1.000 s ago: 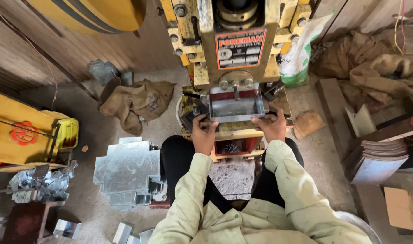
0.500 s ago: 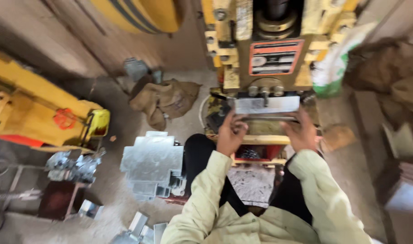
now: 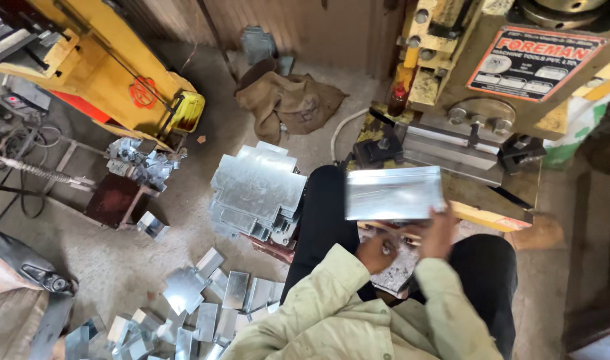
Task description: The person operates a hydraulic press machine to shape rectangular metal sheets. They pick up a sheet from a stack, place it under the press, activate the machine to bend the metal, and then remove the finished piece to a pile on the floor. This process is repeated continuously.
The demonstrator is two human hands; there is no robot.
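Both hands, left hand (image 3: 378, 252) and right hand (image 3: 438, 233), grip metal sheet (image 3: 393, 193) bottom edge.

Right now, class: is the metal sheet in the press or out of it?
Out. The sheet is clear of the press, held over the lap by the right hand; the left hand is below it.

Metal workshop, yellow press machine (image 3: 492, 87), stacked sheet-metal blanks (image 3: 258, 190), scattered offcuts (image 3: 205, 307) on dusty concrete floor (image 3: 118, 260)

A shiny flat metal sheet (image 3: 394, 193) (a gray rectangle with bent edges) is held up over the knees, just in front of the press.
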